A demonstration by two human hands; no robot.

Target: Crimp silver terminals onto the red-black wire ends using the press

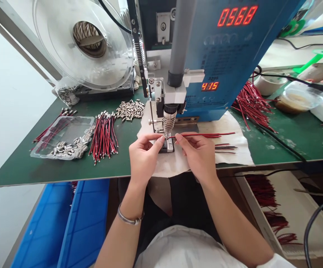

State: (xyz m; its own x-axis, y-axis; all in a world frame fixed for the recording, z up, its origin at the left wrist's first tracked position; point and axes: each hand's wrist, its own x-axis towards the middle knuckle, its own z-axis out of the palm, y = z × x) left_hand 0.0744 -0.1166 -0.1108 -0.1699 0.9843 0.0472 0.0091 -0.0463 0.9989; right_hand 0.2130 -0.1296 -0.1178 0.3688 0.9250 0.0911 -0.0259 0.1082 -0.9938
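Observation:
My left hand (144,158) is closed in a pinch at the small metal fixture (170,145), right under the spring-wrapped head (168,121) of a blue soldering machine (214,52). What lies between its fingertips looks like a small metal connector, mostly hidden by the thumb. Thumb and forefinger of my right hand (199,154) grip a red and black wire (219,134), whose near end reaches over the fixture toward the left fingertips. The wire's other end stretches right over a white cloth (233,160). Several more wires (225,147) lie beside that hand.
Left on the green table (125,163) are a wire bundle (104,136), a pile of metal connectors (130,109) and a clear plastic tray (63,126) of connectors. More red wires (254,104) and a cup of brown paste (295,100) stand right. Below are blue bins (86,219) and a white tray (312,223).

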